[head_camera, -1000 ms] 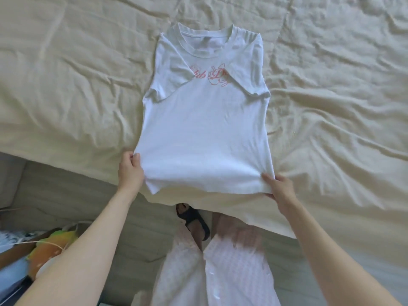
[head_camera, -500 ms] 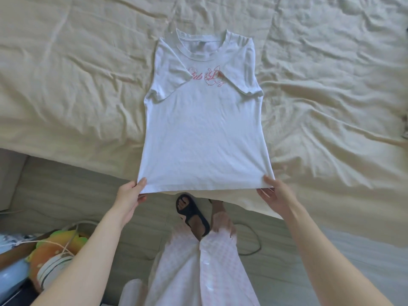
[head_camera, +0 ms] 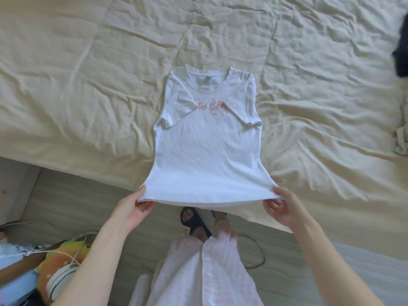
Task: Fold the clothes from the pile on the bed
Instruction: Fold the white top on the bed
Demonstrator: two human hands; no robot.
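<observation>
A white cotton T-shirt with pink lettering [head_camera: 207, 138] lies on the cream bedsheet [head_camera: 88, 85], sleeves folded in, hem overhanging the near edge. The left hand [head_camera: 132, 208] and right hand [head_camera: 284, 206] each pinch a hem corner. Light, limp fabric probably sags unless held at both corners.
</observation>
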